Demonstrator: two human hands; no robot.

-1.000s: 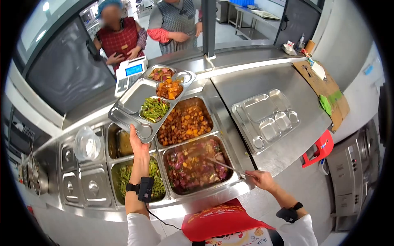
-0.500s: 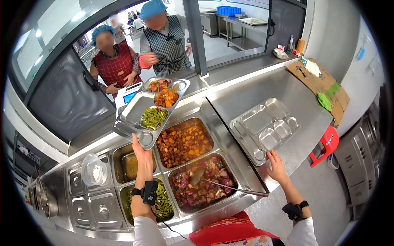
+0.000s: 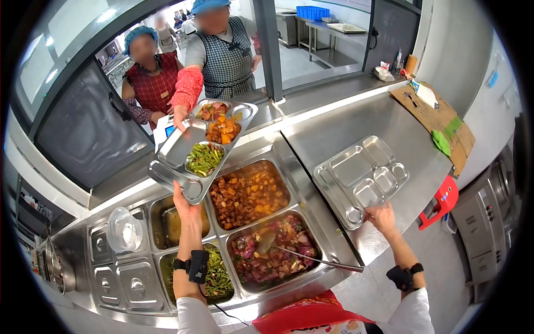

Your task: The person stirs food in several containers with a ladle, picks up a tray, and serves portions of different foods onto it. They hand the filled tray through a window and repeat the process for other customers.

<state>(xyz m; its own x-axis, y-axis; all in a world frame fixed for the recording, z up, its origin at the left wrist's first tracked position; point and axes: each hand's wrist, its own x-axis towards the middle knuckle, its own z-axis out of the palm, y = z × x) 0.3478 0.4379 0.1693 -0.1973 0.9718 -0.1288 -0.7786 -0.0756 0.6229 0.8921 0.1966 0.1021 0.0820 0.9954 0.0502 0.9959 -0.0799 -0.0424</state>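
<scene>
Food tray point(image 3: 177, 149) rests in our left hand point(image 3: 188, 212), grip half closed; our right hand point(image 3: 381, 216) pinches the second tray point(image 3: 361, 181) by its edge.

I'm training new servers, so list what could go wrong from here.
If the left hand lets go before the other person's hand grips firmly, the loaded compartment tray could tip and spill into the pans.

The ladle handle reaches the counter's front edge, so the right arm might knock it.

Crate point(image 3: 311, 13), blue: one o'clock. Roll point(image 3: 410, 64), brown: two o'clock. Cardboard point(image 3: 416, 110): between two and three o'clock. Stool point(image 3: 446, 195), red: three o'clock.
</scene>
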